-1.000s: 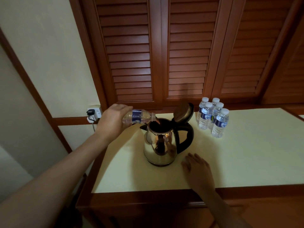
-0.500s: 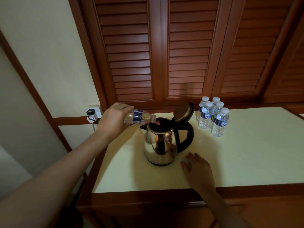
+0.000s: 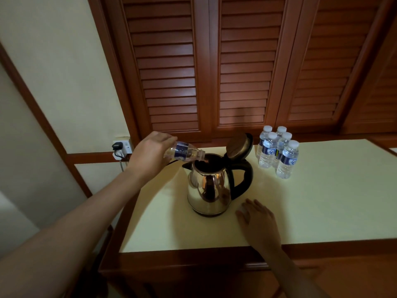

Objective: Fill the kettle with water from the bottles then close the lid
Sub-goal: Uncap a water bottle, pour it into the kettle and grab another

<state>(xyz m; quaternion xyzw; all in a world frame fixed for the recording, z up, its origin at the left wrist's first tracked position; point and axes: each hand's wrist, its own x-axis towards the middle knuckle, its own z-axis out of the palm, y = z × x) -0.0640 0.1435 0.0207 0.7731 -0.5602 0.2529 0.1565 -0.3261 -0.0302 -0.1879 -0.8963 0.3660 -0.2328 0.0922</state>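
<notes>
A shiny steel kettle with a black handle stands on the cream table top, its lid hinged up and open. My left hand grips a small clear bottle with a blue label, tipped with its neck down over the kettle's mouth. My right hand rests flat on the table just right of the kettle's base; something small and pale shows under its fingertips. Several capped full bottles stand grouped to the right behind the kettle.
Brown louvred doors rise behind the table. A wall socket with a black plug sits at the left, its cord running toward the kettle. The table's wooden front edge is close to me.
My left hand has raised the bottom of the bottle a little, so it tips more steeply into the kettle. The right hand stays put.
</notes>
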